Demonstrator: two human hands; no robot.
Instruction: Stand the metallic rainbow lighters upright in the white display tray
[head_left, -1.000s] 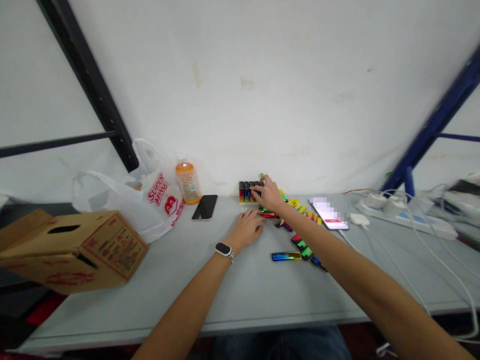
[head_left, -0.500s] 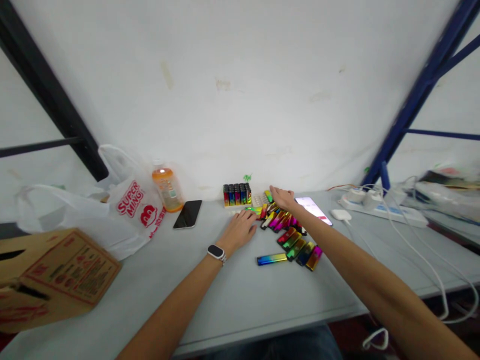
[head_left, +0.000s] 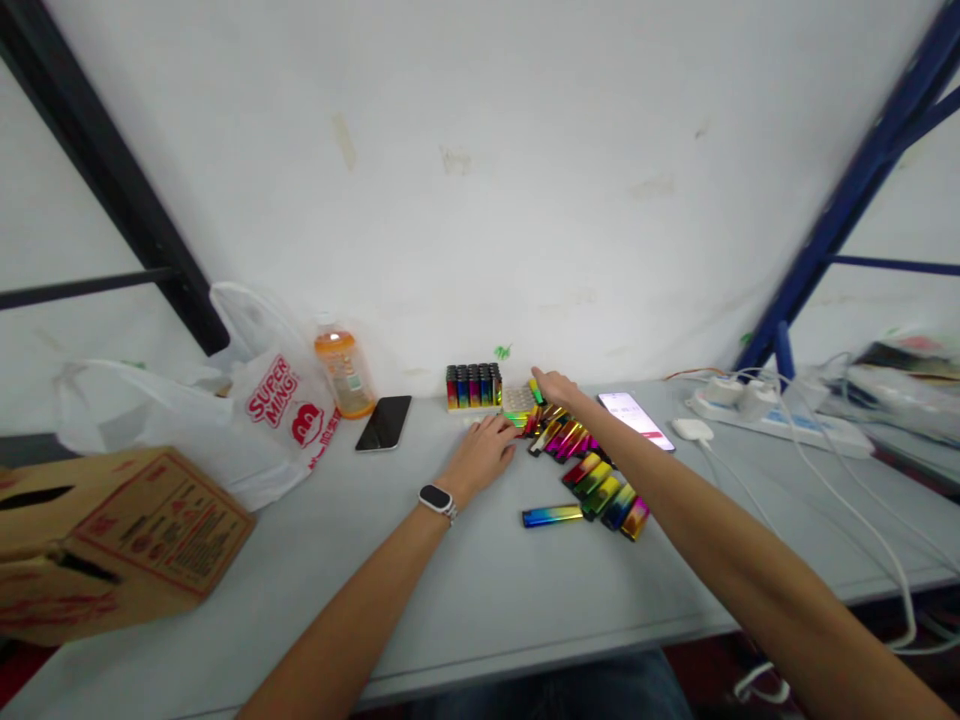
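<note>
While the left hand (head_left: 482,455) rests on the bench (head_left: 465,600) with its fingers loosely spread, just left of the loose lighters (head_left: 571,440), the right hand (head_left: 559,388) is beside a green-and-yellow lighter (head_left: 536,391) at the pile's far edge, its fingers bent, though I cannot tell whether they grip it. Just left of that lighter is a pale holed tray (head_left: 517,399), next to a block of upright lighters (head_left: 474,385). The right forearm (head_left: 667,485) hides part of the pile, with a lit phone (head_left: 628,415) beyond it and a dark phone (head_left: 384,424) and bottle (head_left: 345,376) well to the left.
</note>
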